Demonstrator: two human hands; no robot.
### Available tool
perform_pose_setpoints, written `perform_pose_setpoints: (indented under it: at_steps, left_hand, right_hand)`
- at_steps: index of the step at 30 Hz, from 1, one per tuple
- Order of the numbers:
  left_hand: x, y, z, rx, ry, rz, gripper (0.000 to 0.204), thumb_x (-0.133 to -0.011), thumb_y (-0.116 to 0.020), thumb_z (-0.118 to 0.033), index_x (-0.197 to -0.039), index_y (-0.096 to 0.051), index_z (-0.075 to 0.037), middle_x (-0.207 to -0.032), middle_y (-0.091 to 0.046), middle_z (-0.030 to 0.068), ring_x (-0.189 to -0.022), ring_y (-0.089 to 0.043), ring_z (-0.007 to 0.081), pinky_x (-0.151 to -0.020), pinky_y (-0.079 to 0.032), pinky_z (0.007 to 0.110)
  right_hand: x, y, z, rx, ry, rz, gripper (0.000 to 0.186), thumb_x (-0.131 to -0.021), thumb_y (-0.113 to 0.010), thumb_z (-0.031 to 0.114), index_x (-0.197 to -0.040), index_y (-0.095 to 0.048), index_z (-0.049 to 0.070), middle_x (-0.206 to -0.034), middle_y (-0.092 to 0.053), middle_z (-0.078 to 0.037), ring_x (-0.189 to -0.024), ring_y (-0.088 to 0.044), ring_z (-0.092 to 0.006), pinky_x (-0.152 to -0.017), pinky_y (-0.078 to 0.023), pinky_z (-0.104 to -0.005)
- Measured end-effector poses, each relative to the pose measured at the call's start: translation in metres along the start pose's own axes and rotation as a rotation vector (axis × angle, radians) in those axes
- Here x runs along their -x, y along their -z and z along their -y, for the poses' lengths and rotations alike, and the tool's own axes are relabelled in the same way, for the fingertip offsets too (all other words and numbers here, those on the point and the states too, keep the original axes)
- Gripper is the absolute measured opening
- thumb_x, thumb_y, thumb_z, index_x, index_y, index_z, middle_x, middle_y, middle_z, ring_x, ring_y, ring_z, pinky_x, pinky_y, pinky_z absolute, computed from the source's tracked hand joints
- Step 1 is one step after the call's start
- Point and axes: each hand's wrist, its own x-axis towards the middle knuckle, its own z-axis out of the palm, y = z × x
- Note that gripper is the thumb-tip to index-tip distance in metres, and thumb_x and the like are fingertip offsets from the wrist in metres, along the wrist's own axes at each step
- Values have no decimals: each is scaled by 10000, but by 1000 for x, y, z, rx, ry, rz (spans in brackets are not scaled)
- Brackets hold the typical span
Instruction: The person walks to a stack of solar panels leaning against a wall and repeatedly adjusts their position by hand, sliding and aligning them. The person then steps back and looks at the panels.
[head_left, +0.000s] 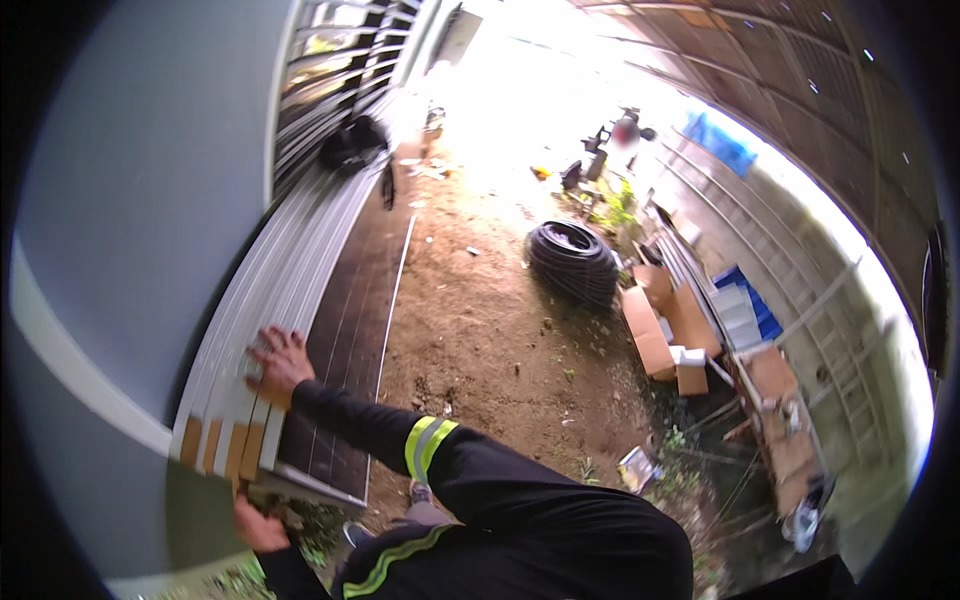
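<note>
Several solar panels (255, 260) stand on edge in a stack beside the wall on the left, their pale frame edges facing up. The outermost one shows its dark face (335, 370) toward the dirt. Brown cardboard corner pieces (238, 448) cover the near ends of the frames. My right hand (280, 368) lies on top of the frame edges with its fingers spread. Lower down, my left hand (258, 525) is closed at the near end of the stack, just below the cardboard corners; its fingertips are partly hidden there.
A black bag-like bundle (355, 145) rests on the panels' far end. A coil of black pipe (573, 262) lies on the dirt (480, 320). Opened cardboard boxes (675, 320), a blue sheet (755, 300) and a ladder (800, 280) line the right wall.
</note>
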Motion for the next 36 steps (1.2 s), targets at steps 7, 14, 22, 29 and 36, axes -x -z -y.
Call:
perform_pose_setpoints:
  at_steps: [7,14,22,29,36]
  left_hand:
    - [-30,18,-11,-60,64,-153,202,-1023,-648,-333,-1080,-722,-154,-988,-717,2,-738,-666,151,-537,-540,340]
    - [19,12,-1,-848,-701,220,560,-783,-677,-60,-1332,-653,51,-1118,-751,178,-943,-731,296,-823,-584,418]
    - [24,-40,-21,567,280,-44,179,-1018,-680,-85,-883,-569,-120,-609,-254,-71,-498,-235,95,-489,-221,278]
    - [45,-12,-49,641,33,279,251,-978,-747,-111,-862,-527,-144,-635,-257,-79,-550,-260,89,-539,-240,273]
    - [70,16,-56,385,-39,173,115,-1011,-627,-171,-917,-572,-135,-698,-414,-59,-578,-371,86,-530,-305,275]
  right_hand:
    - [5,18,7,-83,23,2,679,-937,-653,575,-1512,-625,214,-1663,-438,-171,-1599,-266,-415,-1282,-122,-678]
    - [-13,-2,-9,364,57,188,783,-1007,-414,784,-1642,-453,329,-1764,-325,-92,-1640,-240,-352,-1294,-158,-681]
    - [-5,5,-5,153,130,-231,576,-927,-742,573,-1424,-711,283,-1557,-570,-80,-1507,-420,-329,-1227,-276,-562]
    - [-10,1,-11,125,142,-210,582,-926,-725,575,-1424,-714,274,-1568,-562,-104,-1524,-393,-331,-1233,-251,-576]
    - [-13,-1,-15,127,170,-219,582,-927,-721,587,-1416,-720,272,-1569,-562,-88,-1509,-418,-319,-1233,-256,-567]
